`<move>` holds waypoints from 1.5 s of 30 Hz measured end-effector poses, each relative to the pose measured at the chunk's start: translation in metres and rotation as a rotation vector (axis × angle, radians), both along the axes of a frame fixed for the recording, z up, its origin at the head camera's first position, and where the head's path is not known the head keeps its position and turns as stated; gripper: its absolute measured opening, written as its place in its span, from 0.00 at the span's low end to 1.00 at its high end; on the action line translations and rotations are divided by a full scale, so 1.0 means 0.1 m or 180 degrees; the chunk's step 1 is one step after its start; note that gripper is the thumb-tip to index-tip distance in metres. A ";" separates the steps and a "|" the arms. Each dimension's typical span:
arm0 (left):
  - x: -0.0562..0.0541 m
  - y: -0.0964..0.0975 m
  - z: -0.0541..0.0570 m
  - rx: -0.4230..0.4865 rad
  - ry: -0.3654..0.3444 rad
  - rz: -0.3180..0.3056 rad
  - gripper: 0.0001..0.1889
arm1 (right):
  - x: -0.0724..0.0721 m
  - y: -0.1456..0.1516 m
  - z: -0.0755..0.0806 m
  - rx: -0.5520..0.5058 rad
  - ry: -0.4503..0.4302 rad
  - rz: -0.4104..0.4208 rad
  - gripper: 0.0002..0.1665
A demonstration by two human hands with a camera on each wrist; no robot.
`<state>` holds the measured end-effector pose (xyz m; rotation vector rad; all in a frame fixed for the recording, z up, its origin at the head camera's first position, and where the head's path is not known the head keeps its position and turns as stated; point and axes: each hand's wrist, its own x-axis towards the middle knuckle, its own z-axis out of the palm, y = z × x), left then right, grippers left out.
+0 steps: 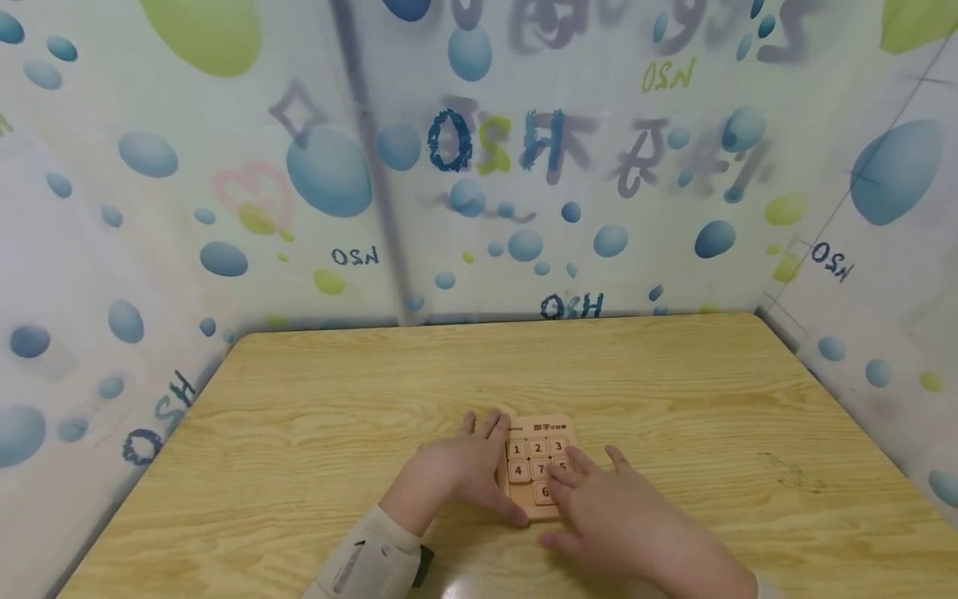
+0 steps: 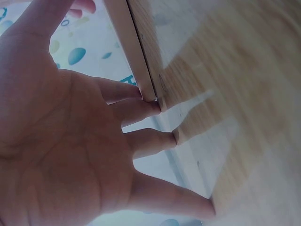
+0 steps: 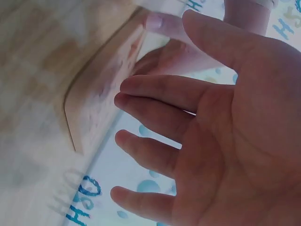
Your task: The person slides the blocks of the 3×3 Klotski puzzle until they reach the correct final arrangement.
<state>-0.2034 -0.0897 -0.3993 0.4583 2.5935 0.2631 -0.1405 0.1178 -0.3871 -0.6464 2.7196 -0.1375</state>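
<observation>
A small wooden number slide puzzle (image 1: 521, 505) lies flat on the table. Tiles 1, 2 and 3 form its top row; 4, 7 and 5 sit below, and 6 is in the bottom row beside a bare lower-left slot. My left hand (image 1: 466, 470) rests along the puzzle's left side, thumb at the lower-left corner, fingers straight and spread near the upper-left one. In the left wrist view, fingertips touch the tabletop and the puzzle's edge. Over the right side is my right hand (image 1: 624, 512), fingers extended across the tiles near 5 and 6, partly hiding them.
The light wood-grain table (image 1: 337, 391) stretches out around the puzzle. Behind it rises a pale wall covering (image 1: 479, 233) with blue and green drops and mirrored lettering, which continues along both sides.
</observation>
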 end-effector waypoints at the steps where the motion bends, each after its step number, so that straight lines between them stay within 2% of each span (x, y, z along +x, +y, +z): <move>1: 0.00 0.01 0.00 -0.0006 0.0003 0.0004 0.73 | 0.00 0.02 0.01 -0.0005 0.0016 -0.0025 0.44; 5: 0.00 0.02 0.01 -0.0021 0.0000 0.0008 0.73 | -0.02 0.05 0.02 -0.0063 -0.0039 -0.0094 0.44; 12: -0.02 0.00 0.02 -0.0062 -0.0027 -0.0020 0.72 | -0.07 -0.08 -0.07 -0.0298 -0.0003 0.0231 0.45; 18: -0.01 0.01 0.02 -0.0022 -0.0071 -0.0006 0.73 | -0.03 -0.10 -0.10 -0.0278 -0.0035 0.0327 0.48; 21: -0.01 0.01 0.03 0.0012 -0.0071 0.0018 0.73 | 0.01 -0.08 -0.06 -0.0221 -0.0093 0.0233 0.49; 26: 0.00 0.01 0.03 -0.0003 -0.0041 0.0022 0.73 | -0.01 -0.08 -0.04 -0.0112 -0.0041 -0.0107 0.50; 32: 0.00 0.01 0.03 -0.0085 -0.0064 0.0035 0.72 | -0.03 -0.17 -0.15 -0.0512 -0.0091 0.0150 0.49; 39: 0.00 0.01 0.01 -0.0046 -0.0018 0.0018 0.74 | -0.05 -0.08 -0.10 -0.0272 -0.0057 -0.0129 0.47; 45: -0.01 0.02 0.02 -0.0068 -0.0024 0.0021 0.73 | -0.08 -0.07 -0.11 -0.0558 -0.0137 0.0074 0.46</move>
